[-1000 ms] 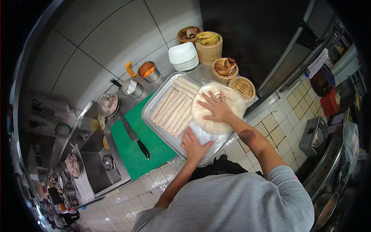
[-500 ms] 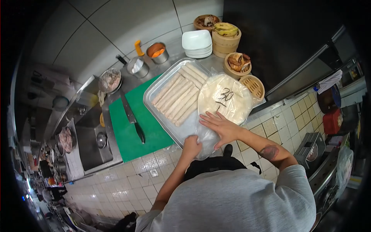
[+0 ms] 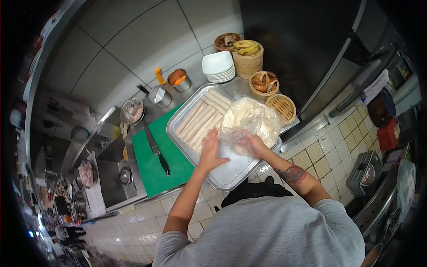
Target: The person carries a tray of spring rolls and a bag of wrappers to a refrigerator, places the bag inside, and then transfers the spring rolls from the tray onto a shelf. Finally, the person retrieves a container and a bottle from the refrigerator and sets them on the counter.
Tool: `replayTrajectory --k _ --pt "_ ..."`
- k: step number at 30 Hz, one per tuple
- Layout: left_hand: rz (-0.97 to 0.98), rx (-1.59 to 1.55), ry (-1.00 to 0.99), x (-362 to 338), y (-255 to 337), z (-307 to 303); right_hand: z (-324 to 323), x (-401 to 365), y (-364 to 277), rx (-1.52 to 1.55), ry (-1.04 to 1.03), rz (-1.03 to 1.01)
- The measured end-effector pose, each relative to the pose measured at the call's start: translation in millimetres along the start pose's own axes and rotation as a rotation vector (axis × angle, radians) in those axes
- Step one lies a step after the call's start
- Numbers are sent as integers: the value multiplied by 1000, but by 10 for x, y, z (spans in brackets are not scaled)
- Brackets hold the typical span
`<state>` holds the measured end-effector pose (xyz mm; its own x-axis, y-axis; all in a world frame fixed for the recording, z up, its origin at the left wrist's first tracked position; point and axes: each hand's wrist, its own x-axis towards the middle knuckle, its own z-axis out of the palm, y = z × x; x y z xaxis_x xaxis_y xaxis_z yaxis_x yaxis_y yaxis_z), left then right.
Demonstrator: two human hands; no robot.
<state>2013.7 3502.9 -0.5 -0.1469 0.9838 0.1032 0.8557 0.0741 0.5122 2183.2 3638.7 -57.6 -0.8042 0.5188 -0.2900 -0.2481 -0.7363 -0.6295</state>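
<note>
Long pale rolls (image 3: 200, 122) lie side by side in a metal tray (image 3: 227, 175). A clear plastic bag of round, pale sheets (image 3: 255, 116) rests over the tray's right part, its loose end bunched toward me. My right hand (image 3: 252, 146) is closed on that plastic at the bag's near side. Over the near ends of the rolls is my left hand (image 3: 211, 153), its fingers spread and holding nothing. A knife (image 3: 159, 155) with a black handle lies on the green cutting board (image 3: 149, 173), left of the tray.
White dishes (image 3: 219, 66), bamboo steamers (image 3: 249, 64) and metal pots (image 3: 160, 97) stand behind the tray. To the left are a bowl of minced food (image 3: 132, 111) and a sink (image 3: 113, 175). Distant people (image 3: 69, 233) show at the lower left.
My right hand has closed on the plastic, and the bag's loose end is gathered over it. My left hand has let go of the plastic, opened and moved up. The view has shifted.
</note>
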Motion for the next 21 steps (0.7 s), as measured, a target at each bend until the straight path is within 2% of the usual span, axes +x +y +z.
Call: replayTrajectory --k 1,3,4,7,8,10,11,12,14,16,17,18,19,20,21 --pt "47 56 -69 87 111 99 13 -23 6 4 0 -38" --pt "188 -64 -35 285 224 293 76 -64 47 4 6 -119" --pt "259 -128 -16 392 259 416 218 -150 -10 13 85 -124" --pt "350 -200 138 611 311 840 499 -375 -40 -1298 345 -743" --pt "172 -110 117 671 301 1000 836 -592 -193 -1466 391 -851" --pt "101 -386 352 596 754 897 1008 -812 -220 -1711 360 -898" --pt "106 -430 403 572 773 887 1037 -843 -212 -1832 340 -919" --pt "114 -473 455 547 786 886 1029 -843 -213 -1793 236 -849" --pt "214 -380 432 536 436 1055 975 -875 -228 -1706 32 -703" --pt "393 -552 375 443 258 1108 909 -875 -338 -1475 -1 -684" --pt "314 -599 396 391 236 1186 877 -854 -441 -1358 -20 -674" --pt "236 -650 418 335 200 1280 883 -857 -648 -1290 33 -752" --pt "159 -703 442 279 165 1374 753 -807 -807 -1263 126 -577" --pt "235 -520 431 217 58 1279 578 -746 -950 -1227 217 -400" --pt "309 -337 414 161 3 1195 330 -587 -1057 -1311 261 -486"
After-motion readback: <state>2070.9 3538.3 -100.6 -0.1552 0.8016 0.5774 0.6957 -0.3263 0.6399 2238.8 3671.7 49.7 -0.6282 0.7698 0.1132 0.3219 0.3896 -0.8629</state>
